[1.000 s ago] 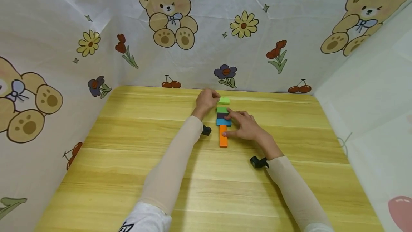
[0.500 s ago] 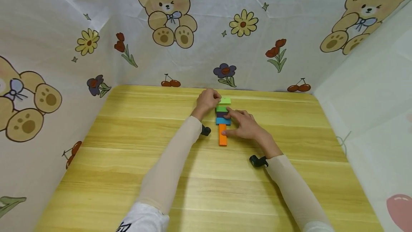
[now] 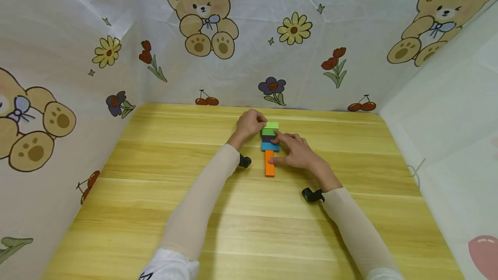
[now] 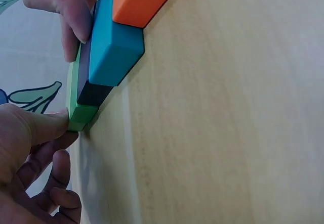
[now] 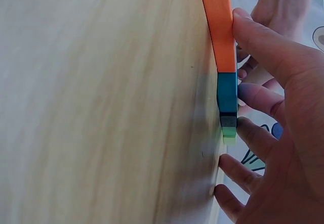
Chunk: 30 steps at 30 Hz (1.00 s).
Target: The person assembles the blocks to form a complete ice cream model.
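A row of small blocks runs away from me in the head view: orange block (image 3: 269, 167) lengthwise at the near end, then blue block (image 3: 268, 146), dark purple block (image 3: 266, 139), green block (image 3: 268, 132) and light green block (image 3: 272, 125) lying crosswise. My left hand (image 3: 249, 124) pinches the light green block by its left end, and its long side sits against the green block. My right hand (image 3: 298, 152) lies over the row from the right with fingers spread. Its thumb (image 5: 253, 34) touches the orange block, while other fingertips rest along the blue and dark blocks.
The wooden table (image 3: 148, 193) carries the row near its back edge. Behind it hangs a white sheet (image 3: 253, 20) printed with bears and flowers, continuing along both sides. A black wrist camera (image 3: 245, 161) sits under the left wrist, another wrist camera (image 3: 312, 195) by the right.
My left hand has drawn the light green block toward me, closing the gap to the green block. The right hand has kept its place on the row.
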Each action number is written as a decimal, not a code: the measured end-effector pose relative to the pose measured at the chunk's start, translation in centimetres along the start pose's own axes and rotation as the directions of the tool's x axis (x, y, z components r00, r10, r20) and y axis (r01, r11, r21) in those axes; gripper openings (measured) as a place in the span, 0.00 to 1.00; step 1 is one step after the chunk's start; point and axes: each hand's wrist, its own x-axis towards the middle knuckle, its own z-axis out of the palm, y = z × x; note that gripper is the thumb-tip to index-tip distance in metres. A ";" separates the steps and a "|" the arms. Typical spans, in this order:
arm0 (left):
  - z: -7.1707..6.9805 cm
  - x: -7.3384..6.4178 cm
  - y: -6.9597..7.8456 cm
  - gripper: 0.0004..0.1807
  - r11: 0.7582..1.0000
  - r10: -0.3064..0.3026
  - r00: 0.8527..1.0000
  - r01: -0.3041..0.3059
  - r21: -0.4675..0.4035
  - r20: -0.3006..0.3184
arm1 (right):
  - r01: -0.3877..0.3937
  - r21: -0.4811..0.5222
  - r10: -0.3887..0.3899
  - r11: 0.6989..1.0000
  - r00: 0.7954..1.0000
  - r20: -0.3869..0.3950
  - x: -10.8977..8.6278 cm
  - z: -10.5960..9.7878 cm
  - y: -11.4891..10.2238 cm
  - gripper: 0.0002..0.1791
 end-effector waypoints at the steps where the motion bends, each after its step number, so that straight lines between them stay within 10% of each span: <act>1: 0.0 0.0 -0.1 0.08 1.000 0.006 1.000 -0.006 0.001 -0.004 | 0.002 0.004 -0.002 1.000 1.000 -0.001 0.0 0.0 0.0 0.41; 30: 0.9 -0.7 -0.4 0.12 0.996 0.080 0.997 -0.080 0.033 0.007 | 0.008 0.003 -0.007 1.000 1.000 -0.009 -0.4 -0.4 0.9 0.41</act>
